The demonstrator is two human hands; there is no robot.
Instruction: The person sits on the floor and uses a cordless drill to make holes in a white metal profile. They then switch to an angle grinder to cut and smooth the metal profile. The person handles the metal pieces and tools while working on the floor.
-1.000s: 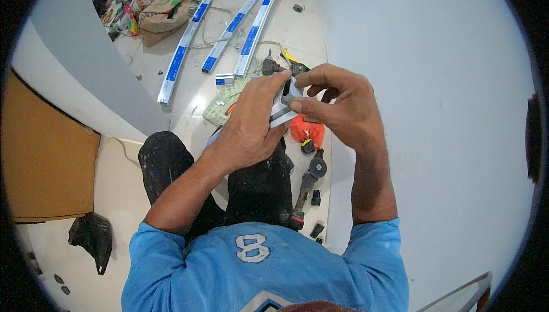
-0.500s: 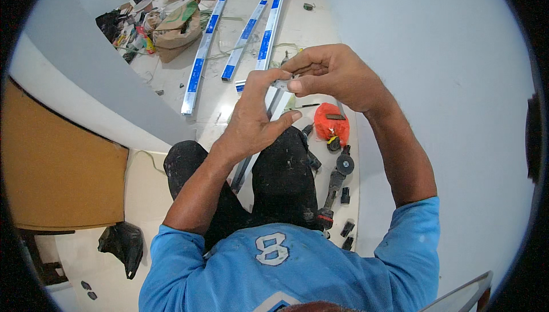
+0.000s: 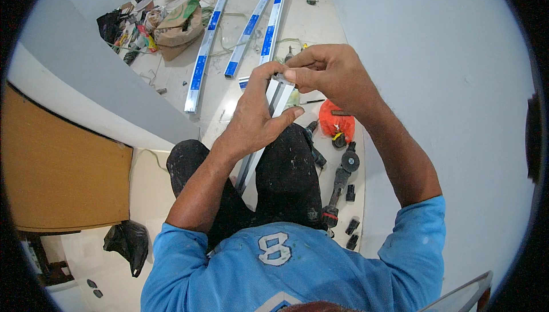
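A pale metal profile (image 3: 279, 96) with a dark groove stands slanted between my knees, its upper end toward my hands. My left hand (image 3: 251, 117) is closed on it near that end, the index finger bent over the top and the thumb sticking out to the right. Over the same end, my right hand (image 3: 337, 77) pinches thumb against fingers. What lies between those fingertips is too small and hidden to make out. On the floor beyond lie long metal profiles (image 3: 213, 21) with blue labels.
Right of my knees lie an orange-red plastic bag (image 3: 330, 118), a tape measure (image 3: 339, 139), a drill (image 3: 315, 150) and a long dark power tool (image 3: 342, 177). A paper sack (image 3: 177, 40) sits among clutter ahead. A wall (image 3: 434, 72) rises on the right; a black bag (image 3: 128, 246) lies left.
My right hand's fingers have closed in more over the profile's end, and more of the grooved face shows. My left hand keeps its hold. The whole view has shifted slightly.
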